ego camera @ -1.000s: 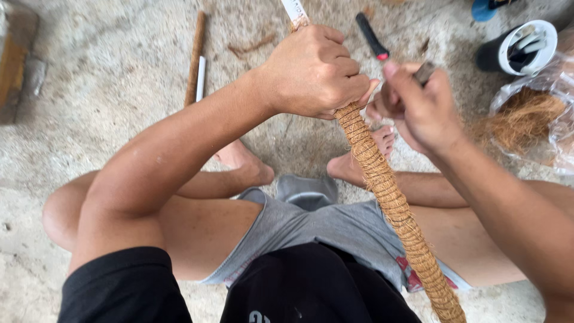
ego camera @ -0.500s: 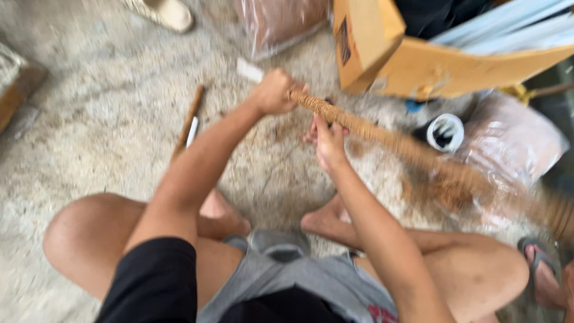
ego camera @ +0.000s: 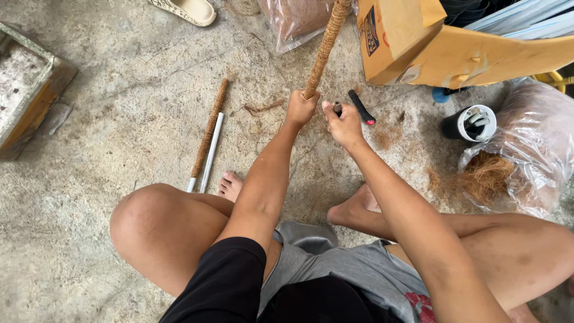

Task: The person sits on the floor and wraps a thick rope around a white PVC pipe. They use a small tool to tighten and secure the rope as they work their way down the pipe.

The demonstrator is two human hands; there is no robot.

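Left hand (ego camera: 301, 108) clamped around lower end of fibre-wrapped pole (ego camera: 323, 49). Pole rising away from hand, upper end cut off by top edge of frame. Bottom tip hidden inside fist.

Right hand (ego camera: 343, 124) just right of pole's lower end, fingers curled together around small dark object (ego camera: 338, 108); only its tip showing, kind not determinable. Whether right hand touches pole: cannot tell.

Black tool with red tip (ego camera: 362, 107) lying on concrete floor (ego camera: 107, 119), just right of pole's base, partly behind right hand.

Second fibre-wrapped stick (ego camera: 209, 127) and white tube (ego camera: 211, 152) side by side on floor, well left of pole; lower ends near bare foot.

Cardboard box (ego camera: 418, 48) right of pole, contents cut off at frame edge. Black cup with white rim (ego camera: 472, 124) farther right, contents hard to make out. Clear plastic bag (ego camera: 532, 143) of brown fibre beyond cup, partly cropped. Another bag (ego camera: 293, 21) behind pole, top cut off. Sandal (ego camera: 188, 9) left of pole at top edge, half out of view.
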